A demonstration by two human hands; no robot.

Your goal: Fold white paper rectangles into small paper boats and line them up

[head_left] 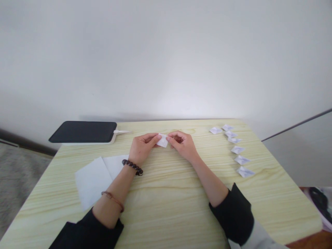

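A small folded piece of white paper (163, 141) is held over the middle of the table. My left hand (142, 147) pinches its left edge between thumb and fingers. Its right corner is gripped by my right hand (183, 144), with the thumb on the near face and the fingers curled behind. The paper looks roughly square, and its back is hidden from me. Under and beside my left forearm lie flat white paper sheets (92, 180), partly covered by the arm. To the right, several folded paper boats (242, 159) stand in a curved row.
At the back left a black phone (84, 131) rests on a white box-like base, with a white cable (122, 131) running from its right side. The pale wood-grain table (166, 207) meets a white wall (166, 62) behind. Some dark and pink items (320, 200) sit beyond the right edge.
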